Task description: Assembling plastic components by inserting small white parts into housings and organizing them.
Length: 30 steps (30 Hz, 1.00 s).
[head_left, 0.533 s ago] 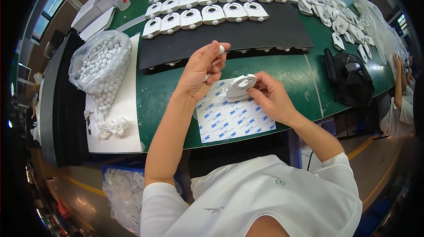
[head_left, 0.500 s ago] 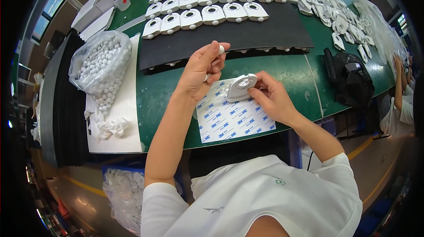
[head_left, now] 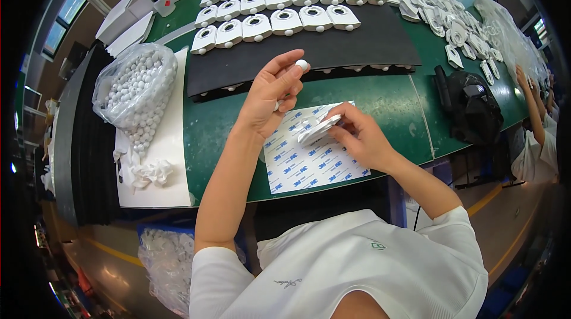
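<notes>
Between the thumb and fingers of my left hand is a small white ball. Another white bit shows under its curled lower fingers. My right hand pinches a flat white plastic part, tilted so that its edge faces up. That part hangs above a white sheet with blue print lying on the green table. The two hands are apart, and the ball does not touch the part.
Rows of white parts with balls stand on a black board. On the left is a clear bag of white balls beside crumpled tissue. Loose white parts and a black object lie right; a co-worker's arm is beyond.
My right hand has turned the white part from showing its ring face to a flatter, edge-on tilt. In my left hand, the ball has shifted slightly toward the fingertips.
</notes>
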Tool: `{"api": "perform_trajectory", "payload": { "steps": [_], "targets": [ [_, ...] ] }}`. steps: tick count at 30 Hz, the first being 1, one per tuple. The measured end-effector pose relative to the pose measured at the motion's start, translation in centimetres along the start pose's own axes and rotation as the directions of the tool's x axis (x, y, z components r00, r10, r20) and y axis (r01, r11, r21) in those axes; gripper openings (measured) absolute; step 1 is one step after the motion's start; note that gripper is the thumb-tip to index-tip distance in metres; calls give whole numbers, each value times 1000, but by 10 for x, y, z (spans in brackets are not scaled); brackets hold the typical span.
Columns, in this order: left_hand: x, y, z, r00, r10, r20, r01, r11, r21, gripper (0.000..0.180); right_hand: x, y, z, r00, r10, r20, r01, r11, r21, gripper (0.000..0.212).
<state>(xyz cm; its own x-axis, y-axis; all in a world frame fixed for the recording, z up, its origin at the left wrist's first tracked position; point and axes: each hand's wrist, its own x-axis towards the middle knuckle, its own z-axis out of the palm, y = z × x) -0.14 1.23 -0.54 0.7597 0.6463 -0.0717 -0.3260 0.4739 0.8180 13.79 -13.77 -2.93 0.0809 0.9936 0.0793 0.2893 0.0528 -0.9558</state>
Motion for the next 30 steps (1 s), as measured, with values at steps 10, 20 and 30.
{"api": "perform_trajectory", "payload": {
  "steps": [10,20,30],
  "targets": [
    [-2,0,5,996,-89,-19,90,996,19,26,8,9,-33,972,88,217,-233,452,861,17],
    [-4,-4,6,995,-99,30,98,994,45,30,25,-3,-65,954,-299,-13,282,883,375,18],
    [-3,-4,10,995,-103,7,103,994,31,31,30,-11,-62,705,-697,136,673,595,-438,26]
  ]
}}
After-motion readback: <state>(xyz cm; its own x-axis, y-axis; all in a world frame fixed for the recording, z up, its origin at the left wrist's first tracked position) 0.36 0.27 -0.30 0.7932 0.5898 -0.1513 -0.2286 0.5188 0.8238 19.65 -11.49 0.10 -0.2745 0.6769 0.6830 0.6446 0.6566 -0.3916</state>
